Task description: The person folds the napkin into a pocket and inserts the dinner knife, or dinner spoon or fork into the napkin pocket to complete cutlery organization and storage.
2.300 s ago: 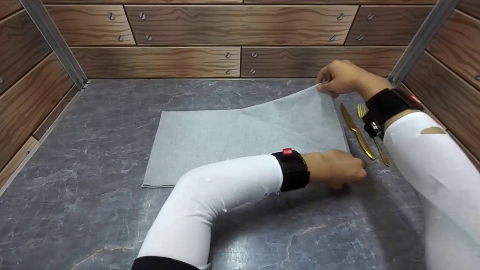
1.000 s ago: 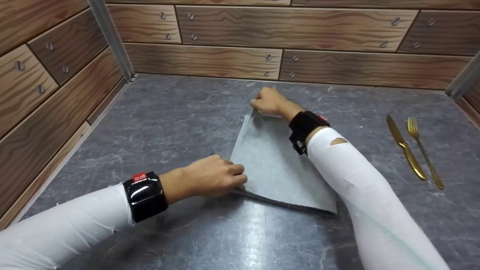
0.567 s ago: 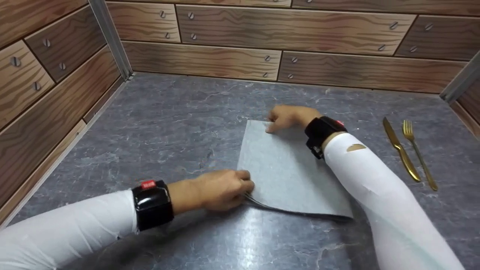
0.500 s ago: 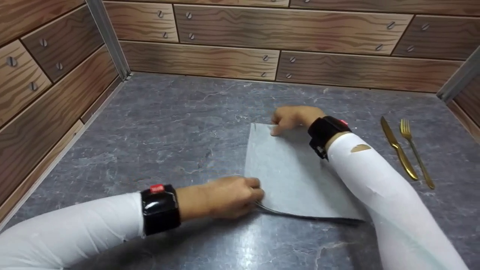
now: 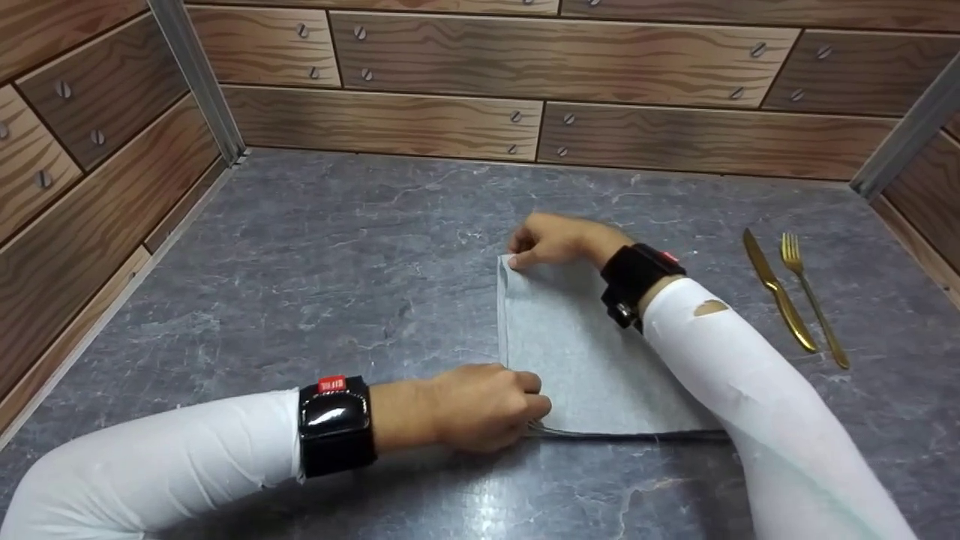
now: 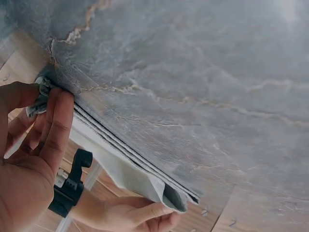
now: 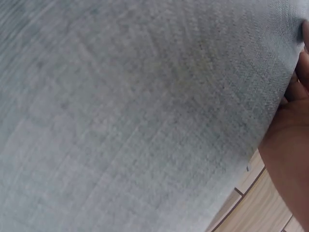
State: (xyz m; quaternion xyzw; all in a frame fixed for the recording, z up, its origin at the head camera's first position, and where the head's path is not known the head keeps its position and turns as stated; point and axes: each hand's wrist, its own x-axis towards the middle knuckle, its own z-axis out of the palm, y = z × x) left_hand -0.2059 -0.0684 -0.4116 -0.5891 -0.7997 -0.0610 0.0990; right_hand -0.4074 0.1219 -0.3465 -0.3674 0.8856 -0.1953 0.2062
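Hands (image 5: 487,406) (image 5: 556,240) on grey cloth (image 5: 592,367), red label (image 5: 331,384) on wristband (image 5: 337,442), lettering blurred

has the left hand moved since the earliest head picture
Yes, to the left. Back then, the left hand was close to the knife; now it is well away from it, with the folded cloth between them.

A gold-coloured metal knife (image 5: 774,289) and, just to its right without touching, a slim gold-coloured metal fork (image 5: 814,300) lie on the right of a grey, pale-veined, marble-patterned worktop (image 5: 352,277), blade tip and tines pointing away from the viewer. Beyond rises a brown wood-grain plank back wall (image 5: 435,56) marked with slotted screw heads, flanked by a grey metal left post (image 5: 202,82) and a matching right post (image 5: 904,133).
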